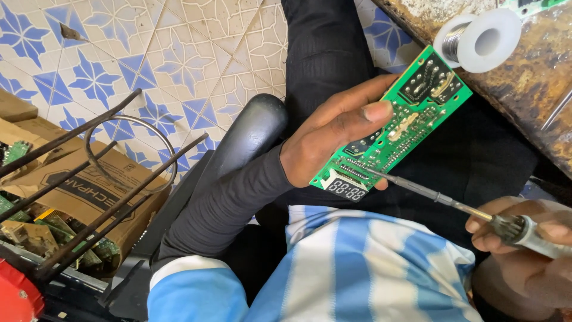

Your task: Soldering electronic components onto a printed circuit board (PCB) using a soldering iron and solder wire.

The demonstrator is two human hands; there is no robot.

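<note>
Cardboard box [89, 191]: far left on the floor, brown, open at the top; inside lie several green and tan circuit boards [36, 229], piled loosely.
Metal stand [101, 173]: dark rods with a ring, slanting across and above the box.
Tiled floor [179, 53]: white with a blue star pattern, behind the box and the stand.
Chair arm [247, 134]: black, rounded, just left of the person's forearm.
Left hand [333, 134]: fingers curled under and around a board, thumb pressed flat on its top face, gripping it by its left edge.
Circuit board [396, 128]: green, long and rectangular, held tilted above the lap at centre; white printed lines, rows of solder points, dark slots near the upper end, and a small dark number display at the lower end.
Soldering iron [453, 206]: thin metal shaft whose tip touches the lower part of the board near the display.
Right hand [524, 238]: lower right, fingers closed around the iron's handle.
Solder spool [476, 39]: white reel of grey wire on the worn brown workbench [536, 77], upper right, just beyond the board's top end.
</note>
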